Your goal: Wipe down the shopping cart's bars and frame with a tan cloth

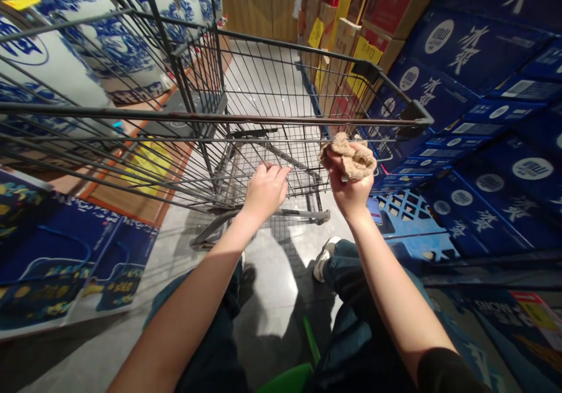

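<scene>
A grey wire shopping cart point(263, 118) stands sideways in front of me, its long rim crossing the view. My left hand point(267, 188) is closed at the lower wires of the cart's near side, fingers curled; the fingertips are partly hidden. In my right hand point(351, 197) is a crumpled brown rag point(359, 164), bunched between the fingers and pressed up near the cart's right corner, just below the rim. The rag covers part of the fingers and the wires behind it.
Blue cartons point(474, 47) are stacked on the right above a blue plastic pallet point(408, 217), where a phone point(374, 210) lies. Large blue-and-white jars point(109, 47) stand on a wooden platform point(118, 205) at left. Something green point(287, 378) is beneath me.
</scene>
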{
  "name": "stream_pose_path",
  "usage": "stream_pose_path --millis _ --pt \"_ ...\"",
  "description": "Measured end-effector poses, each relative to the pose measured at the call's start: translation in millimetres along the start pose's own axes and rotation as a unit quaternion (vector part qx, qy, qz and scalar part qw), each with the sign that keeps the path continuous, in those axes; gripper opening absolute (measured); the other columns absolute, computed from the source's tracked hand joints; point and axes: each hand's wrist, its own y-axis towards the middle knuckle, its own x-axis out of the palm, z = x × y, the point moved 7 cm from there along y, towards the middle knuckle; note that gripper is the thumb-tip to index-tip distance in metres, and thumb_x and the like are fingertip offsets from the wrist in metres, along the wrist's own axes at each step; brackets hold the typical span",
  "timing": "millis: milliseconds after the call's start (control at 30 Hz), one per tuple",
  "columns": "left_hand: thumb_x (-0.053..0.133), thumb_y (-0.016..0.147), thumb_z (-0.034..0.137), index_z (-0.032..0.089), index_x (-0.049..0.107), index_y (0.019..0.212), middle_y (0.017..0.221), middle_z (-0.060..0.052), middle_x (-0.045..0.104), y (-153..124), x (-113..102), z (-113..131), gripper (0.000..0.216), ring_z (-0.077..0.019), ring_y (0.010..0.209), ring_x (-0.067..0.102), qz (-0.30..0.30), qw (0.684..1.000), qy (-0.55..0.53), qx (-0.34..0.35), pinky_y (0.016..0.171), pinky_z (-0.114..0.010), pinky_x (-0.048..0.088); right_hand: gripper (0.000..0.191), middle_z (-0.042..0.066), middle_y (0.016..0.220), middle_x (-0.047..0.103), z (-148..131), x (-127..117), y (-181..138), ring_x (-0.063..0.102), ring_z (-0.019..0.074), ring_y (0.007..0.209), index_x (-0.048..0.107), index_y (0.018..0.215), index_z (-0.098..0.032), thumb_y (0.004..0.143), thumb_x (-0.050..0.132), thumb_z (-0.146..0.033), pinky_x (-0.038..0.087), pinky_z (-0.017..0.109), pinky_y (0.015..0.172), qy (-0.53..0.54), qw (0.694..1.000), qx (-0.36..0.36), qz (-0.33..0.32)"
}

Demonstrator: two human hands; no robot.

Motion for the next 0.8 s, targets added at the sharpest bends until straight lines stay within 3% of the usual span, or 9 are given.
stream_pose_path --millis 167,333,500,567,700,800 --pt "0.051 0.099 0.018 0.011 0.069 0.128 0.105 -0.014 0.072 -1 0 -1 0.036 -0.0339 0.104 0.057 0.009 1.0 0.008 0.002 0.091 -0.045 0.053 0.012 0.011 0.115 0.064 -2 8 -14 0.065 0.0237 0.107 0.072 0.095 -0.022 0.087 0.064 -0.019 0.062 0.043 0.09 -0.022 0.999 -0.027 0.023" --pt "0.05 0.099 0.018 0.011 0.07 0.127 0.103 -0.014 0.072 -1 0 -1 0.035 -0.0339 0.104 0.058 0.014 1.0 0.012 0.005 0.091 -0.045 0.052 0.007 0.008 0.093 0.069 -4 6 -10 0.066 0.0236 0.097 0.072 0.087 -0.021 0.086 0.065 -0.019 0.061 0.041 0.083 -0.062 0.998 -0.011 -0.019" --pt "0.051 0.098 0.017 0.011 0.07 0.124 0.1 -0.015 0.071 -2 -2 0 0.033 -0.0342 0.105 0.058 0.022 1.0 0.009 0.001 0.09 -0.045 0.053 0.016 0.013 0.111 0.067 -10 -2 -3 0.065 0.0245 0.108 0.07 0.104 -0.019 0.09 0.063 -0.022 0.06 0.045 0.093 -0.005 1.0 -0.028 0.012" --pt "0.051 0.098 0.017 0.012 0.07 0.124 0.101 -0.015 0.071 -2 -2 0 0.033 -0.0341 0.104 0.058 0.02 1.0 0.01 0.0 0.089 -0.045 0.053 0.016 0.012 0.112 0.065 -10 1 -7 0.065 0.0237 0.106 0.069 0.103 -0.02 0.089 0.063 -0.023 0.061 0.043 0.09 -0.018 0.999 -0.04 0.023" --pt "0.05 0.099 0.018 0.012 0.07 0.126 0.103 -0.014 0.071 -2 -1 0 0.034 -0.0336 0.104 0.058 0.015 1.0 0.016 -0.001 0.089 -0.045 0.053 0.004 0.007 0.097 0.065 -7 10 -15 0.064 0.0217 0.095 0.065 0.083 -0.024 0.084 0.064 -0.02 0.061 0.039 0.079 -0.079 0.996 -0.048 0.018" --pt "0.049 0.099 0.018 0.012 0.069 0.127 0.104 -0.015 0.071 -2 0 -1 0.035 -0.034 0.106 0.058 0.008 1.0 0.007 -0.003 0.09 -0.045 0.052 0.009 0.007 0.091 0.065 -6 11 -11 0.064 0.0213 0.093 0.064 0.076 -0.023 0.083 0.062 -0.019 0.061 0.038 0.081 -0.101 0.994 -0.033 -0.008"
